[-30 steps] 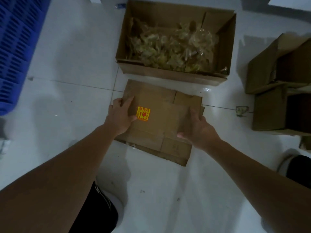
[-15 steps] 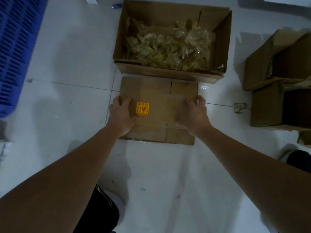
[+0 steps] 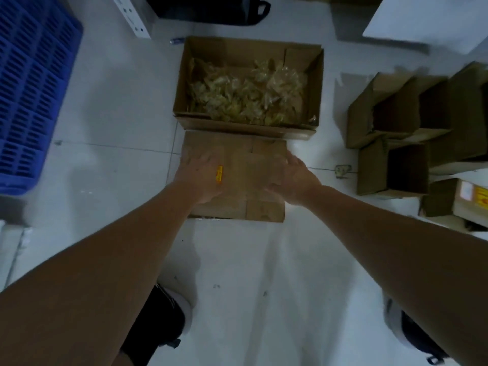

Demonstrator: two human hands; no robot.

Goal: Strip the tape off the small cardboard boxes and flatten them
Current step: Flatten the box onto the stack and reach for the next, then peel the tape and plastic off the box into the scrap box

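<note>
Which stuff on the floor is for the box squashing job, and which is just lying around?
For the job:
flattened box
left hand
right hand
big box of peeled tape
small boxes waiting

Just lying around:
blue crate
black bag
white carton

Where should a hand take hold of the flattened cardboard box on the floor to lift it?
Probably the near edge of the flattened cardboard box, coming from the person's side. It lies flat, its far edge against the big open box, and the near edge faces bare floor.
</note>
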